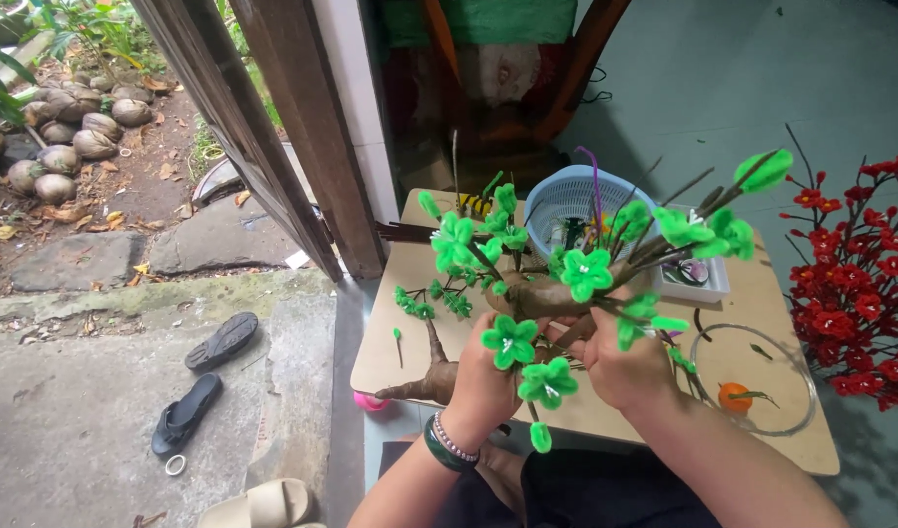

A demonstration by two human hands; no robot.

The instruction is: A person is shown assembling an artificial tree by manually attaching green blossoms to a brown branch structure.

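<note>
Craft tree (527, 293) with brown trunk and green pipe-cleaner flowers is held tilted above the surface (410, 323), its root end resting on it; left hand (483, 376) is closed around the lower trunk; right hand (625, 367) is closed on a branch; a blue basket (566, 200) sits behind; red flower branches (860, 284) stand at right.

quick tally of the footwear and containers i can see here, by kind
dark sandals on the concrete: 2
beige slipper at the bottom edge: 1
pale blue basket on the table: 1
clear glass bowl holding an orange fruit: 1
white tray: 1
total: 6
</note>
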